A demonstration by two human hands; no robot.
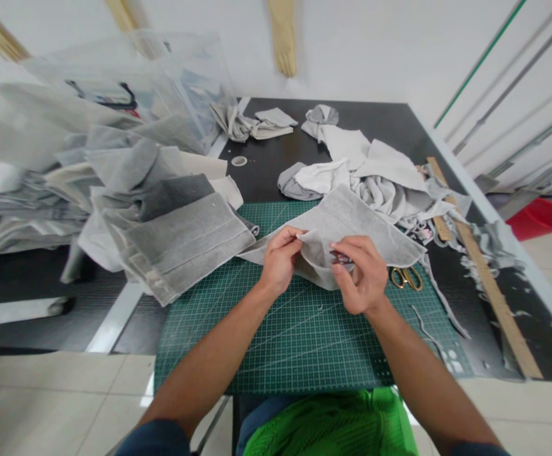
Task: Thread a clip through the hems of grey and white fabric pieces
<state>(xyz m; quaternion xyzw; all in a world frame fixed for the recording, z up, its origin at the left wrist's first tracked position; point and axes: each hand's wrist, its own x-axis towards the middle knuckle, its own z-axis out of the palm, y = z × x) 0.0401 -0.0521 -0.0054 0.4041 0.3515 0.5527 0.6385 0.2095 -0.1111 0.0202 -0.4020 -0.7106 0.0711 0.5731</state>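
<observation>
A piece of grey fabric [352, 215] lies spread over the green cutting mat [276, 342], its near edge lifted and folded up. My left hand [280, 259] pinches that edge between thumb and fingers. In my right hand [362, 272], closed at the fold, is a small dark tool [340, 258] that looks like thread snips; the fingers hide most of it. Just right of that hand, gold-handled scissors [406, 277] lie partly under the fabric. Loose fabric strips [428, 332] rest on the mat's right side.
Stacked grey fabric pieces [181, 240] crowd the left, before a clear plastic bin [195, 82]. Crumpled pale cloth [371, 158] is heaped behind my hands. A wooden ruler [489, 278] runs along the right among scraps. A tape roll [238, 161] sits on the black table [266, 183].
</observation>
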